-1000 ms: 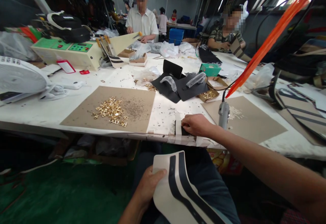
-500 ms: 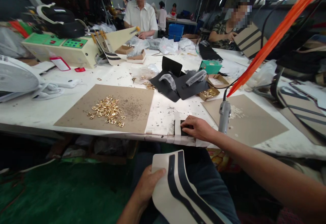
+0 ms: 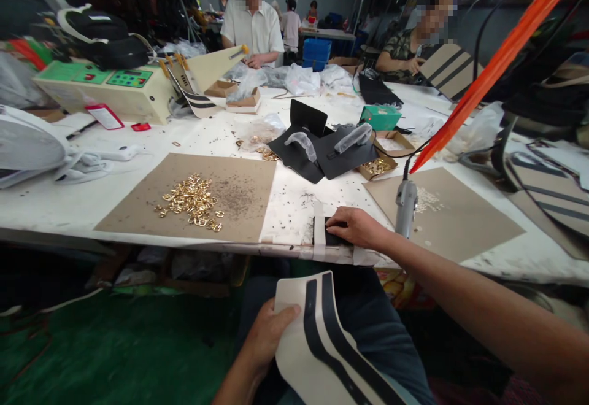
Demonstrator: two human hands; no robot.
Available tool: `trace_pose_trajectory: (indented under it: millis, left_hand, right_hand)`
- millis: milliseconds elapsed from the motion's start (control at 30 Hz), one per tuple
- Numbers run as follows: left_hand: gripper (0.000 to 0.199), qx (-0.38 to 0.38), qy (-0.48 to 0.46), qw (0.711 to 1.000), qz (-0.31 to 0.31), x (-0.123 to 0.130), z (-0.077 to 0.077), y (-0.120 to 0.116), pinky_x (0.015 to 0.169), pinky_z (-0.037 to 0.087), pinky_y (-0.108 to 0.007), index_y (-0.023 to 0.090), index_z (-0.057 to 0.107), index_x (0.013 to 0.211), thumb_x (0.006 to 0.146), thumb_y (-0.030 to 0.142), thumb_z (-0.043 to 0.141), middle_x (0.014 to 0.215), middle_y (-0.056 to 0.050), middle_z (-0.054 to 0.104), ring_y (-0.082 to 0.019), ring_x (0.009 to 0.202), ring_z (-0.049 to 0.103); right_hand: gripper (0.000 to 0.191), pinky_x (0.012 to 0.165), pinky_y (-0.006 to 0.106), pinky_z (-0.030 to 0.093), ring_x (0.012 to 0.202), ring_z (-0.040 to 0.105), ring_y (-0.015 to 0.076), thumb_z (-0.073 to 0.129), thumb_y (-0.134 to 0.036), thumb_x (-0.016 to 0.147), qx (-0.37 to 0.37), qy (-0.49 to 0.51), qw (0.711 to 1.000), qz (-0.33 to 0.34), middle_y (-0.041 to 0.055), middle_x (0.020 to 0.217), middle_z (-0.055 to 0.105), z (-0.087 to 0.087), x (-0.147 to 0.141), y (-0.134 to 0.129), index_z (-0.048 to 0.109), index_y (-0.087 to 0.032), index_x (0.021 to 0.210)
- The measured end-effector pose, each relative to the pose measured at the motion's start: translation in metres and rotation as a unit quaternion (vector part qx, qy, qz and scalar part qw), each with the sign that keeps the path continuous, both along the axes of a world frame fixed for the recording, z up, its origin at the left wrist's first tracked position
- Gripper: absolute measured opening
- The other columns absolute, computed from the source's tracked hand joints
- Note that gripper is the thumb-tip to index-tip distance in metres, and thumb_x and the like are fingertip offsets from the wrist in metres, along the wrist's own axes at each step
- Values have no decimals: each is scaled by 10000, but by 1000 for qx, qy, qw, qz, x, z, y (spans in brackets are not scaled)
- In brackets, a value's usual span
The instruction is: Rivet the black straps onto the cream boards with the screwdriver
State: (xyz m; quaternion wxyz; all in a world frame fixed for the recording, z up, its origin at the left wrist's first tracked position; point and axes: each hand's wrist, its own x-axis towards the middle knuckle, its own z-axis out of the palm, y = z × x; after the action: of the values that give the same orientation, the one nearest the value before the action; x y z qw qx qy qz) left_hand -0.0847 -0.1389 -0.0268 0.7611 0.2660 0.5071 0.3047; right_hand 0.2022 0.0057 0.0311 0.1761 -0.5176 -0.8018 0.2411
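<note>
L hand [image 3: 271,337] grips beige panel w/ navy stripes [image 3: 331,337] in lap, fingers curled over its edge. R hand [image 3: 354,228] on black strip [image 3: 334,233] at front edge of white tabletop [image 3: 294,221], fingers down on it, can't tell if gripping. Grey handheld tool [image 3: 405,207] just beside R hand; gold buckles [image 3: 188,204] on kraft sheet [image 3: 248,227] further left.

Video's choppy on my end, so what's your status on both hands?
Left hand holding striped panel. Right hand on black strip at table edge. Grey tool just beside right hand.
</note>
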Motion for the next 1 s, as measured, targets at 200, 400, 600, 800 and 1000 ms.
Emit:
trace_pose_trajectory:
  millis: [200, 400, 600, 800, 1000]
  left_hand:
    - [445, -11, -11, 1000, 14, -1, 1, 5, 595, 518, -275, 87, 758, 984, 708, 419, 863, 819, -117, 790, -221, 664, 709]
    - [441, -41, -52, 996, 67, -5, 16, 16, 604, 562, -323, 81, 740, 1068, 729, 344, 839, 856, -149, 804, -269, 662, 747]
    - [402, -36, -77, 992, 96, 6, 44, 36, 688, 606, -362, 79, 749, 1055, 699, 242, 842, 908, -170, 814, -303, 728, 775]
    - [412, 3, -102, 993, 61, 21, 60, 53, 809, 603, -406, 63, 746, 1118, 754, 246, 803, 1020, -196, 807, -325, 817, 783]
    - [459, -1, -116, 993, 35, 48, 58, 54, 867, 593, -449, 67, 726, 1169, 772, 294, 780, 1054, -195, 802, -346, 897, 776]
  right_hand:
    - [143, 846, 281, 503, 876, 695, 183, 684, -235, 866, -52, 15, 998, -21, 18, 945, 776, 1, 7, 9, 813, -240, 926]
    - [110, 734, 277, 461, 853, 687, 190, 713, -319, 854, -43, -90, 991, -85, 2, 957, 782, 8, -2, 1, 808, -274, 888]
    - [98, 651, 283, 419, 799, 675, 193, 712, -308, 830, -58, -128, 986, -87, -1, 887, 782, 17, -8, 4, 801, -279, 858]
    - [373, 799, 312, 523, 858, 685, 202, 666, -452, 899, -74, 163, 972, -153, 51, 1001, 765, 24, 4, -33, 750, -216, 1175]
    - [506, 815, 369, 588, 877, 730, 242, 746, -604, 819, -326, 464, 804, -177, 78, 995, 772, 18, -16, -106, 718, -192, 1111]
